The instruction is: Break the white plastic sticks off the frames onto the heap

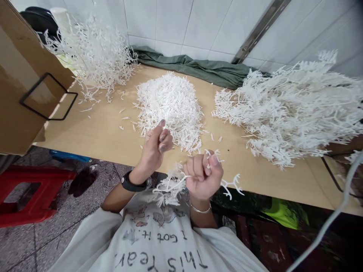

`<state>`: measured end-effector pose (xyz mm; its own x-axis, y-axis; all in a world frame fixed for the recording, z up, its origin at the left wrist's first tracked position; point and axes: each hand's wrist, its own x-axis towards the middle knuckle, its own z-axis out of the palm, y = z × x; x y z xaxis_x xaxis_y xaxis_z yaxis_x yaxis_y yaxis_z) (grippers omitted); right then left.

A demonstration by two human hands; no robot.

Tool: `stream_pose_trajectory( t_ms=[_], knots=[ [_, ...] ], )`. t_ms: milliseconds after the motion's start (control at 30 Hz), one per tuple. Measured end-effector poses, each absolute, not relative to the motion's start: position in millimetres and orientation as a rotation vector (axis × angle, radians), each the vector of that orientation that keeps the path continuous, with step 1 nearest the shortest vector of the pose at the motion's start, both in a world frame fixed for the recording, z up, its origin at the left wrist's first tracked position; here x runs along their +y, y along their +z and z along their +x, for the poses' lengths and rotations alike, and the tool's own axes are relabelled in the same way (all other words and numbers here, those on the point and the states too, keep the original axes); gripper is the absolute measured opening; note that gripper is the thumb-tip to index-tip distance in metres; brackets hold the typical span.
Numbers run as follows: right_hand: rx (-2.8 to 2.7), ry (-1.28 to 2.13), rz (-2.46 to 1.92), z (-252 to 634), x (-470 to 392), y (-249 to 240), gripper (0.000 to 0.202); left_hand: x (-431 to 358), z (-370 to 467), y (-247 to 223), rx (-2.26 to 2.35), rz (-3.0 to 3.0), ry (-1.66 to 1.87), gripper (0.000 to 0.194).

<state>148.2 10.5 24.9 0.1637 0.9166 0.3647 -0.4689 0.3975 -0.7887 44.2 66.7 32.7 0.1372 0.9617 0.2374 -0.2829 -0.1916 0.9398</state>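
Observation:
My right hand [202, 175] is closed round a white branched plastic stem. Bare forked tips [233, 186] stick out on its right side, and a bushy white tuft [170, 189] hangs on its left. My left hand [157, 145], with a black watch at its wrist, is raised with fingers curled in; whether a small piece is inside is hidden. Just beyond it, on the tabletop [113, 139], lies a heap of small white sprigs [172, 105].
A pile of bare white branches [96, 56] stands at the back left, and a large pile of feathery white branches [292, 109] at right. A cardboard box [25, 75], black wire frame [74, 104], green cloth [187, 68], red stool [36, 189] and pale cable [334, 215] are around.

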Motion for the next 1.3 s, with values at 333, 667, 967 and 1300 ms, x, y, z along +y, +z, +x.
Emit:
stream_pose_trajectory(
  t_ms=[333, 667, 967, 1300],
  knots=[
    [-1.042, 1.209, -0.82, 154, 15, 9, 0.044, 106, 16, 25, 1.362, 2.049, 1.208, 0.042],
    [-0.952, 1.381, -0.728, 161, 19, 36, 0.055, 48, 18, 28, 0.514, 1.758, 0.855, 0.045],
    [-0.913, 1.417, -0.755, 195, 29, 68, 0.027, 26, 29, 9, 0.451, 1.5, 0.554, 0.03],
    [-0.722, 1.26, -0.672, 241, 10, 68, 0.026, 11, 1, 13, 0.599, 1.415, 0.358, 0.034]
  ],
)
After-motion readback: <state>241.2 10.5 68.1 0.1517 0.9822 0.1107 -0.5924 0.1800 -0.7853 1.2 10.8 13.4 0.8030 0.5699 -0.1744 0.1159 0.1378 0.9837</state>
